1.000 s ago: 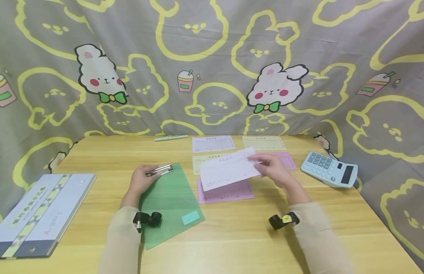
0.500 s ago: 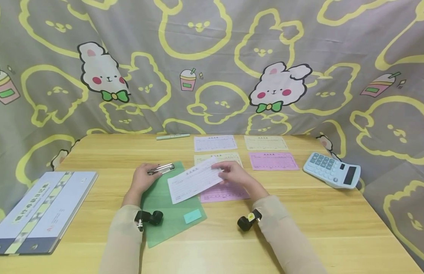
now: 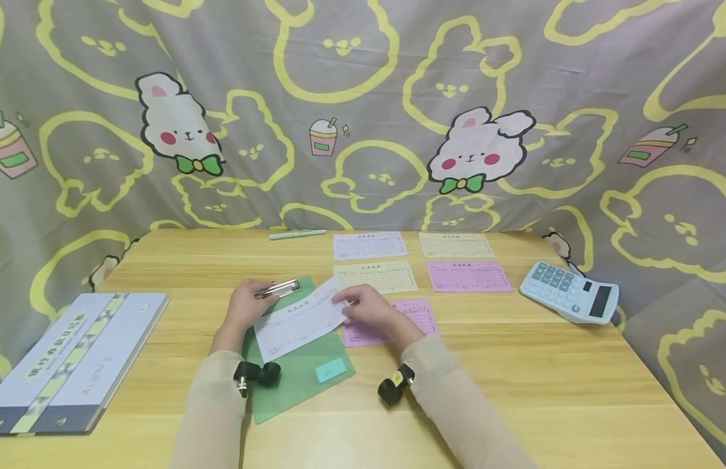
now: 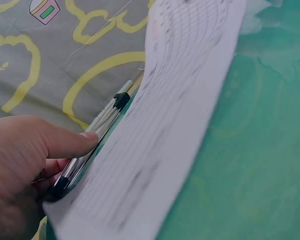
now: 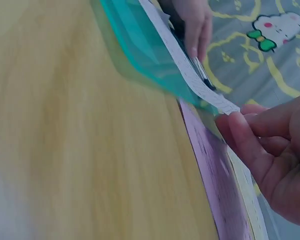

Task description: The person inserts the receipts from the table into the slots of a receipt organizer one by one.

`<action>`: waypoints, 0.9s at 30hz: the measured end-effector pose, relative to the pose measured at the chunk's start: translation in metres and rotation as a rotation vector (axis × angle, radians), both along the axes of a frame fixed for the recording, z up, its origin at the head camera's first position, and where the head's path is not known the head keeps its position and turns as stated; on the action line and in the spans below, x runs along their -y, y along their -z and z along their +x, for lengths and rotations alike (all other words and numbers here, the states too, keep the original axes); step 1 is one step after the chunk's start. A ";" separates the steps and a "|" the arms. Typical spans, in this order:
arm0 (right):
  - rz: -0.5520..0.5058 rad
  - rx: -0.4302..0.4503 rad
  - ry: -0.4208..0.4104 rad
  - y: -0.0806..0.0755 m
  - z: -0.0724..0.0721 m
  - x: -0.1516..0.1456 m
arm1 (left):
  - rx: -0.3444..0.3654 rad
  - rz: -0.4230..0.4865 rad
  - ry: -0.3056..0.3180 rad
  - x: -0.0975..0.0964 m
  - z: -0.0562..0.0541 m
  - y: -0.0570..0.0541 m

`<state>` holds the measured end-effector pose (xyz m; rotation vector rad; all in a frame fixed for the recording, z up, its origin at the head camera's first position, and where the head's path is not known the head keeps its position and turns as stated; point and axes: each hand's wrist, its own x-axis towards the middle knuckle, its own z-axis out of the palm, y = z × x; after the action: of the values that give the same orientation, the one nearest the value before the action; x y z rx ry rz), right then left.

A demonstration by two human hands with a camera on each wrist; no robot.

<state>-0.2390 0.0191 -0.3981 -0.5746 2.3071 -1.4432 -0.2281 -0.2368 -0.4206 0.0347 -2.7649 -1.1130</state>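
A pale wood-grain table (image 3: 515, 384) meets a grey fabric curtain (image 3: 374, 124) printed with yellow outlines, white rabbits and drink cups. On the table, from the left, lie a thick pale-blue ledger (image 3: 113, 345) with a dark-blue lower band, a slim pale-green pen (image 3: 297, 234) near the curtain, and a translucent green plastic clipboard (image 3: 286, 387) bearing a silver metal clip (image 3: 279, 288) and a small turquoise rectangular label (image 3: 331, 370). Next come a lavender paper slip (image 3: 370, 246), a cream paper slip (image 3: 377, 277), a pink paper slip (image 3: 412, 318), another cream slip (image 3: 456, 245), another pink slip (image 3: 470, 276), then a light-blue plastic calculator (image 3: 570, 292).

Both forearms reach forward in beige sleeves. The left hand (image 3: 245, 309) is at the clipboard's top, thumb over the metal clip and fingers beneath, pinching it. The right hand (image 3: 368, 309) pinches the right end of a white printed paper form (image 3: 298, 322) between thumb and fingers; the form slants and curves over the clipboard, just beside the clip. Whether its left end touches the board cannot be told.

The ledger's cover carries Chinese characters and a red "A"-like mark; the form and slips have printed headings and ruled lines, too small to read.
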 end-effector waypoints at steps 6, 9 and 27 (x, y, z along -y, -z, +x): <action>0.019 -0.002 0.011 0.001 0.004 0.017 | 0.018 -0.007 -0.009 -0.001 0.000 -0.001; 0.002 0.007 0.026 0.002 0.006 0.024 | 0.012 -0.028 -0.010 -0.001 0.000 -0.002; -0.054 0.081 0.133 0.011 0.011 0.046 | -0.036 -0.073 -0.003 -0.003 -0.003 0.002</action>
<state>-0.2280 -0.0268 -0.4090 -0.3765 2.2863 -1.5636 -0.2307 -0.2343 -0.4224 0.0096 -2.7702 -1.0014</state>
